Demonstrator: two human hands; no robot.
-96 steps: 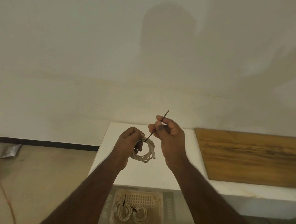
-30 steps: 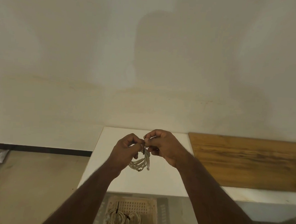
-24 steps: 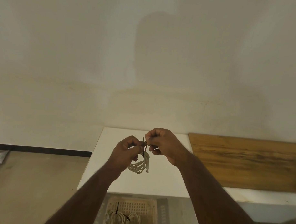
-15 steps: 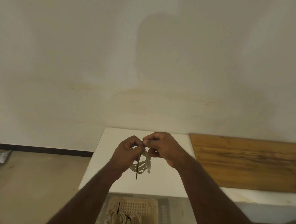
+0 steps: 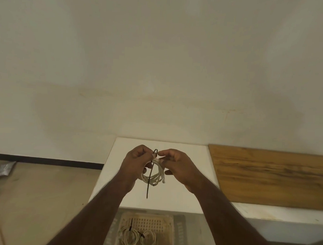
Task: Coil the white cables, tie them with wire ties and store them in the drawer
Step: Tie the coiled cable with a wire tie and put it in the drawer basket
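I hold a coiled white cable in the air above the white cabinet top. My left hand pinches the top of the coil. My right hand pinches the same spot from the right. A black wire tie loops over the top of the coil between my fingertips, and its long tail hangs straight down. Below, the open drawer shows two coiled white cables, each bound with a black tie.
A wooden board lies on the white surface to the right. A plain wall rises behind. At the far left a crumpled silver wrapper lies on the tan floor by the dark skirting.
The tie stuck up and to the right at first. It now loops over the coil with its tail hanging down. Both hands have stayed close together at the top of the coil.
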